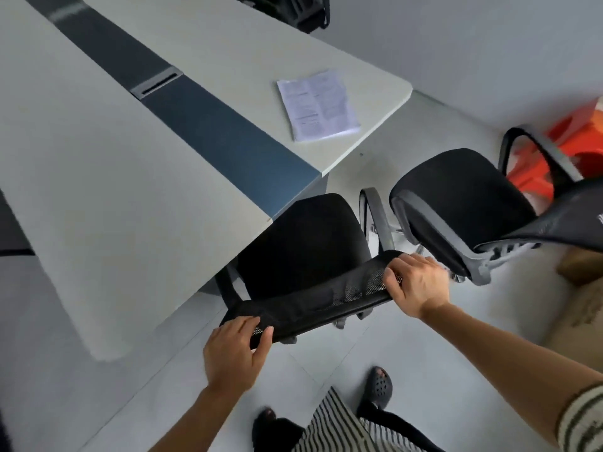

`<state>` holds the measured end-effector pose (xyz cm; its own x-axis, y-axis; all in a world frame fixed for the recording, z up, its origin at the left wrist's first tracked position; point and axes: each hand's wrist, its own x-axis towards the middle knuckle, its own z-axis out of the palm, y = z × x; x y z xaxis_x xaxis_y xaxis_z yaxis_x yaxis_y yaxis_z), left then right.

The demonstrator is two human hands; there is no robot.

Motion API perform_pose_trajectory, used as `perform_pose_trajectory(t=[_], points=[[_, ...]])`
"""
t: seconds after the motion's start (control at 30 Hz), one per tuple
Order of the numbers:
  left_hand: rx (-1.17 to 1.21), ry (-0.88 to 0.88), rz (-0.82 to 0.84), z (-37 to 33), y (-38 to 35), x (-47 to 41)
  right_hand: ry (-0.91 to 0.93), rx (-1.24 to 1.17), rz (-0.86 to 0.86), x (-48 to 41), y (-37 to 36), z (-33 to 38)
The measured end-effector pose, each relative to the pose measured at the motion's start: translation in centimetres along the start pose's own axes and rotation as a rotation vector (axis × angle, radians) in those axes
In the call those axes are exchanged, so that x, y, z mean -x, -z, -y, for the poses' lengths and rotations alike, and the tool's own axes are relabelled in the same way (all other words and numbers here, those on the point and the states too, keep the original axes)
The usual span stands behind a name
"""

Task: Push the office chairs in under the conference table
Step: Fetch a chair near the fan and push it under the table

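Observation:
A black mesh office chair (pixel 303 243) stands at the end of the pale grey conference table (pixel 107 164), its seat front partly under the table's edge. My left hand (pixel 235 350) grips the left end of its backrest top. My right hand (pixel 414 282) grips the right end of the same backrest. A second black office chair (pixel 463 197) stands to the right, away from the table and turned at an angle, with grey armrests.
A printed paper sheet (pixel 318 106) lies near the table's corner. A dark blue strip with a cable slot (pixel 156 84) runs down the table. An orange object (pixel 577 148) sits behind the second chair. Another dark chair (pixel 293 11) stands at the far side. My feet (pixel 380 386) are on the grey floor.

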<state>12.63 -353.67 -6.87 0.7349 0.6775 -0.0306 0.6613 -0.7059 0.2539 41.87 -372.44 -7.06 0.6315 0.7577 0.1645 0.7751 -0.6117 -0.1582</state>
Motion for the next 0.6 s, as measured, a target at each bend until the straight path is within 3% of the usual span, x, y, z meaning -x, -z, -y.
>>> perform_pose_trajectory(t=[0.23,0.37,0.6], points=[[0.012,0.219,-0.032,-5.8,-0.8,0.0,0.177,-0.04,0.009,-6.1,0.2,-3.9],[0.026,0.308,0.011,-8.9,-0.8,-1.2,0.273,-0.016,0.108,-11.3,0.6,-5.2],[0.024,0.285,0.054,-14.5,-1.3,-3.6,0.343,0.09,0.239,-17.8,1.0,-9.0]])
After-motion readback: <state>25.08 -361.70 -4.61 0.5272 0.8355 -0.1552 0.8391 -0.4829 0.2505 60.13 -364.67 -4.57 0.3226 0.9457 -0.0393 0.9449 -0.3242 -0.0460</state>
